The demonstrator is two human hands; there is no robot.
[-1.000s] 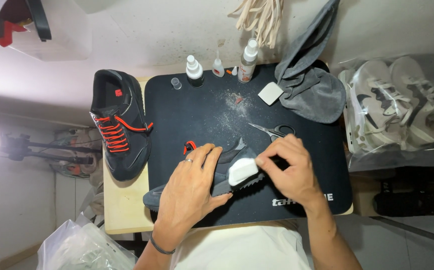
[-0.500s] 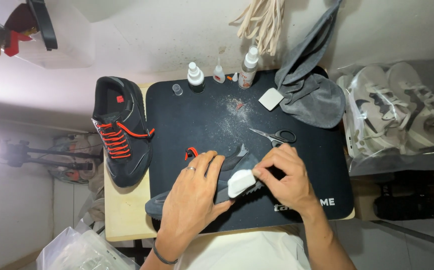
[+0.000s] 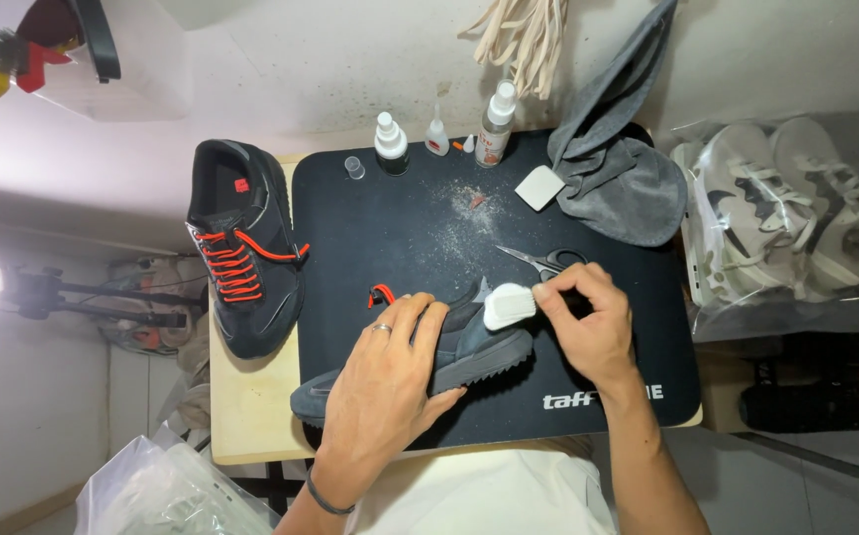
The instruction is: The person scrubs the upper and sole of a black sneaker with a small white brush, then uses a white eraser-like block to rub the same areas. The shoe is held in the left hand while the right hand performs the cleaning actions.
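On the black mat (image 3: 400,228) that covers the worktop, the dark shoe (image 3: 469,347) lies on its side, sole edge toward me, toe to my left. My left hand (image 3: 385,381) is spread flat over its upper, fingers open and pressing down, pinning it rather than gripping it; a ring shows on one finger. My right hand (image 3: 588,327) has its grip closed on a white block (image 3: 509,304), pinched between thumb and fingertips, with the block touching the heel end of the shoe.

Step in hand, as I judge it: rubbing the heel area with the block while the other hand steadies the shoe. The next move likely calls for short strokes with steady pressure and a firm left hand so the shoe does not slide on the mat.

Nearby: scissors (image 3: 543,260) just beyond the block, a second white block (image 3: 538,186) beside a grey cloth (image 3: 618,183), small bottles (image 3: 390,144) along the far edge, fine dust on the mat. The matching shoe with red laces (image 3: 241,248) sits upright at the mat's left edge.
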